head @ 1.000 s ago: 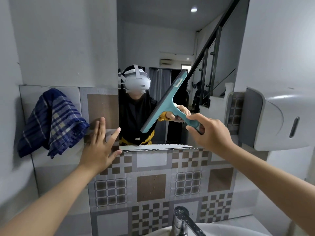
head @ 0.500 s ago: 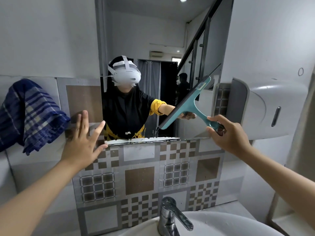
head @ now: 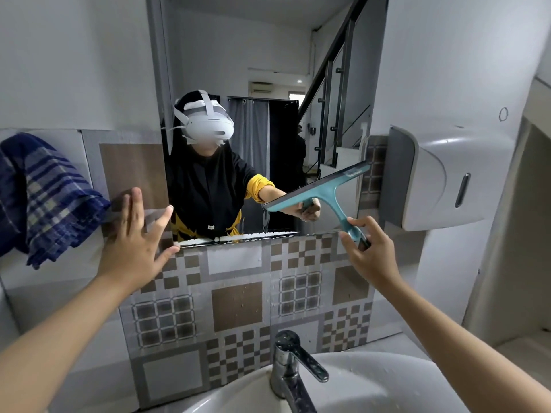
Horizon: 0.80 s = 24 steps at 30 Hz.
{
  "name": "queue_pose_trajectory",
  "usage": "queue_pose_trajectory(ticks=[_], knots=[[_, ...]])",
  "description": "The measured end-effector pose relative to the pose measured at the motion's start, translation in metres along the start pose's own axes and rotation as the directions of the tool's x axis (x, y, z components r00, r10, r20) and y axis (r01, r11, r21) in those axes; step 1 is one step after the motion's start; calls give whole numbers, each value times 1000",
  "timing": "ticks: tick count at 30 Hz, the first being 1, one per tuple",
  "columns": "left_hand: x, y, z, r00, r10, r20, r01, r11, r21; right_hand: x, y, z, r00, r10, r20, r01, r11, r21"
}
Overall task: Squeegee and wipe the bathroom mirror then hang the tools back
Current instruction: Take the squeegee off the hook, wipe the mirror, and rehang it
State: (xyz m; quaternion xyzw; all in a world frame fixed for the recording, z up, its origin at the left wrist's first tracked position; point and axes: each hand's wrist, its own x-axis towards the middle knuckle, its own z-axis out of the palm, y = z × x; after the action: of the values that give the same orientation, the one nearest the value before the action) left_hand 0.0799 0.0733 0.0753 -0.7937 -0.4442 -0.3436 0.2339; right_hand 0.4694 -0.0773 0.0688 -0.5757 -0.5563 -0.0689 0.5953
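Pinching the teal squeegee [head: 320,190] handle's end, right hand [head: 371,251] below blade; left hand [head: 134,245] spread on tiles [head: 238,293]

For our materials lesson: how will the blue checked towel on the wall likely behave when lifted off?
The blue checked towel hangs in soft folds, so it will probably go floppy and droop. It looks like thin cloth, likely light, unlikely to slip or break.

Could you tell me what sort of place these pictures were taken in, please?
Most likely a small bathroom or washroom: a frameless wall mirror hangs above a white basin with a chrome lever tap, and a white wall-mounted dispenser sits beside patterned grey-and-brown tiles.
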Motion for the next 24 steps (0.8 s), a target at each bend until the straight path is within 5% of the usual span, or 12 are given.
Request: queue_pose_trajectory(ticks=[9,24], knots=[[0,-2,3,1000,1,-8,-1,1000,18,-37,0,22,949,315,-31,-303,931,203],[-1,-1,3,999,-32,18,32,999,1,-52,-74,84,764,645,-31,-517,640,568]])
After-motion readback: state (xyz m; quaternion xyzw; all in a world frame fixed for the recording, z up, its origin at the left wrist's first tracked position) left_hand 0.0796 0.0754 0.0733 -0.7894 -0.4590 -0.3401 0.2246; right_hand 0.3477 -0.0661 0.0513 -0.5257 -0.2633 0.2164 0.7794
